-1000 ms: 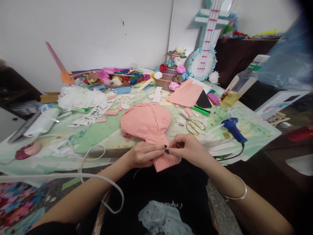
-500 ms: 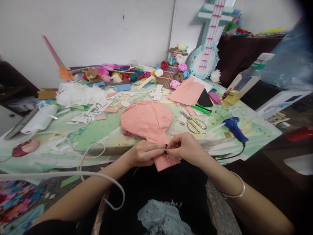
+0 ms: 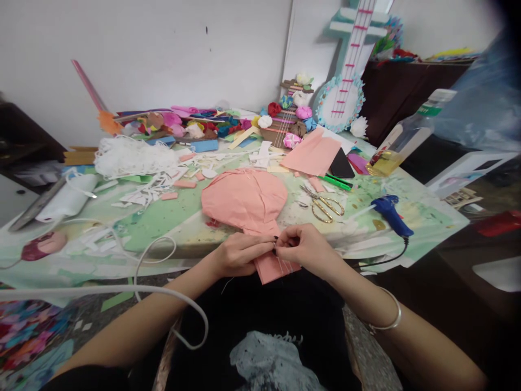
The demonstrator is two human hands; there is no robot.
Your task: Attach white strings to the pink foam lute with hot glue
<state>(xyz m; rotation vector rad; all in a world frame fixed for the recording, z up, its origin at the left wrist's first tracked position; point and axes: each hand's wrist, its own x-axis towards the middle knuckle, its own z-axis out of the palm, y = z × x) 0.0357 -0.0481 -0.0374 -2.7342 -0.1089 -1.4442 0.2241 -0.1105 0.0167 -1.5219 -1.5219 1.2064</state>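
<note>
A paper instrument model [image 3: 244,198] covered in salmon-pink paper lies with its round body on the table and its neck pointing toward me, past the front edge. Several thin white strings [image 3: 284,265] run along the neck. Around the neck from the left, my left hand [image 3: 238,254] is closed, its fingers laid across the paper. My right hand [image 3: 303,248] pinches at the neck's right side, its fingertips meeting those of the left; a white string seems to be between them, though the fingers mostly hide it.
Gold-handled scissors [image 3: 323,206], a blue glue gun [image 3: 391,214] and a green cutter [image 3: 337,181] lie to the right. A bottle [image 3: 407,136] stands behind them. White string [image 3: 132,156] is heaped at the left among paper scraps. A white cable [image 3: 175,293] loops past my left arm.
Almost nothing differs. My right fingers have shifted very slightly at the neck, and both hands keep their hold.
</note>
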